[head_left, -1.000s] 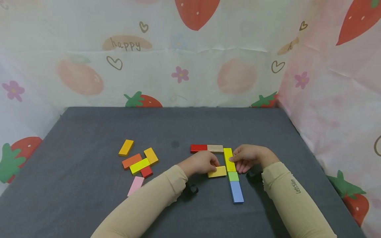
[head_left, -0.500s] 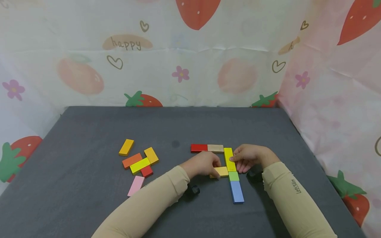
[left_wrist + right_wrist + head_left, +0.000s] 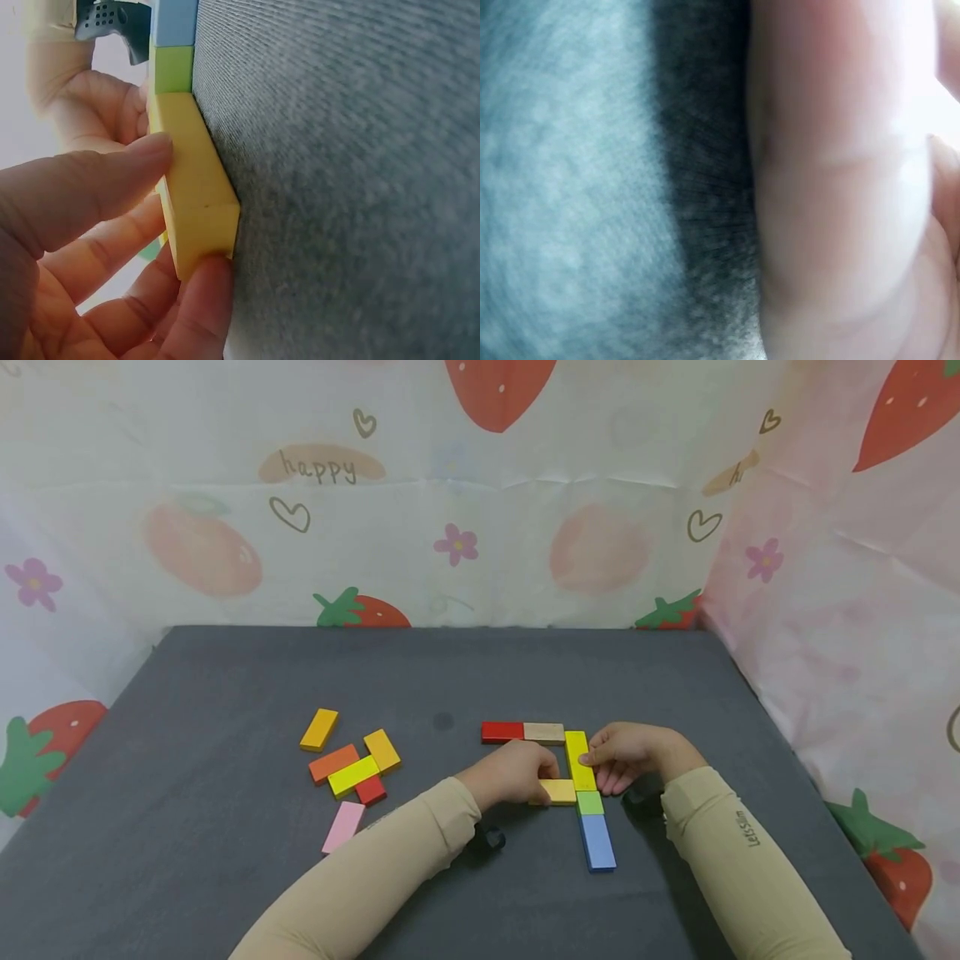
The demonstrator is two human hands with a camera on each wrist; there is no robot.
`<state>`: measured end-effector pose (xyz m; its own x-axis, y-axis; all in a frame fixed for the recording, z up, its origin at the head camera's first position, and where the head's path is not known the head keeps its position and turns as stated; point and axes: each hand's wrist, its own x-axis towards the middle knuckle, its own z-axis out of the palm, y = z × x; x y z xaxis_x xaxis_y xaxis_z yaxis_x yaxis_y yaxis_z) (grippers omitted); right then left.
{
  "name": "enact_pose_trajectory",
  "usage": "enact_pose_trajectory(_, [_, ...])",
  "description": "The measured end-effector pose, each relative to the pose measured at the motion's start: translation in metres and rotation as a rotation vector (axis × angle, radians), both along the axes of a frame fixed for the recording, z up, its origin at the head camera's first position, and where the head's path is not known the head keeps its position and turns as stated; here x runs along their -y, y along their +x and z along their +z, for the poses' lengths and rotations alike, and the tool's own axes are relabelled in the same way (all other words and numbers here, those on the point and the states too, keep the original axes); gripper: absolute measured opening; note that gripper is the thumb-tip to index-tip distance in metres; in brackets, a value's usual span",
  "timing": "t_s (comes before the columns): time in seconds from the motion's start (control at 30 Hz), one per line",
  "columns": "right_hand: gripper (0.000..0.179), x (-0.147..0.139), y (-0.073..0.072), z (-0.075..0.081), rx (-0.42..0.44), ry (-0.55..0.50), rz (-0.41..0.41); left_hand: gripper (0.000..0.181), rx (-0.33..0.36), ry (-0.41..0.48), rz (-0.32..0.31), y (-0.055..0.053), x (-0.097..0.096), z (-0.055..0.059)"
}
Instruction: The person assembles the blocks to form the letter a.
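Observation:
In the head view, a yellow block [image 3: 577,746], a green block [image 3: 589,802] and a blue block [image 3: 597,842] form a lengthwise row. At the row's left side lies a pale yellow block [image 3: 560,792], its end meeting the row near the yellow-green joint. My left hand [image 3: 512,772] holds this block, thumb on one long side and a fingertip at its outer end in the left wrist view. My right hand [image 3: 628,755] rests at the row's right, thumb tip on the yellow block, other fingers beside it. Blurred fingers [image 3: 840,180] fill the right wrist view.
A red block [image 3: 502,732] and a bare-wood block [image 3: 543,733] extend left from the row's far end. Further left lie an orange block [image 3: 333,764], a pink block [image 3: 343,827] and several others. The grey table [image 3: 442,672] backs onto a printed curtain [image 3: 495,527].
My left hand has shifted slightly right, and the pale yellow block has slid right against the row. Its fingers now cover more of the block's left end. My right hand has stayed in place.

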<state>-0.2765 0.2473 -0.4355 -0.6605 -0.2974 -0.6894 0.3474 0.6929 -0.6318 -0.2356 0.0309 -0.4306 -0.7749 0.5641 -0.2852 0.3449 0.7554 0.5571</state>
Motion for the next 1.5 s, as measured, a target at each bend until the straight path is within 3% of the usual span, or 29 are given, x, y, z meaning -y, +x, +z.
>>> enact_pose_trajectory(0.3, [0.023, 0.002, -0.001, -0.001, 0.006, 0.005, -0.01, 0.021, -0.001, 0.086, 0.027, -0.012, 0.024, 0.003])
enact_pose_trajectory(0.43, [0.023, 0.002, 0.0, -0.001, 0.001, 0.019, -0.019, 0.024, 0.02, 0.134, 0.063, -0.019, 0.046, 0.007])
enact_pose_trajectory(0.63, [0.022, 0.002, 0.001, 0.001, -0.004, 0.022, -0.014, 0.024, 0.065, 0.172, 0.168, -0.026, 0.078, 0.016])
enact_pose_trajectory(0.83, [0.022, 0.002, 0.0, 0.001, 0.007, 0.018, -0.016, 0.03, 0.042, 0.189, 0.223, -0.033, 0.12, 0.027])
enact_pose_trajectory(1.13, [0.023, 0.001, 0.0, 0.001, -0.002, 0.022, -0.012, 0.035, 0.04, 0.165, 0.365, -0.04, 0.176, 0.027])
enact_pose_trajectory(1.3, [0.023, 0.001, 0.0, 0.001, 0.001, 0.014, -0.011, 0.037, 0.051, 0.158, 0.429, -0.041, 0.195, 0.024])
enact_pose_trajectory(1.5, [0.024, 0.0, 0.0, -0.001, -0.002, 0.017, -0.009, 0.037, 0.095, 0.14, 0.464, -0.041, 0.206, 0.016])
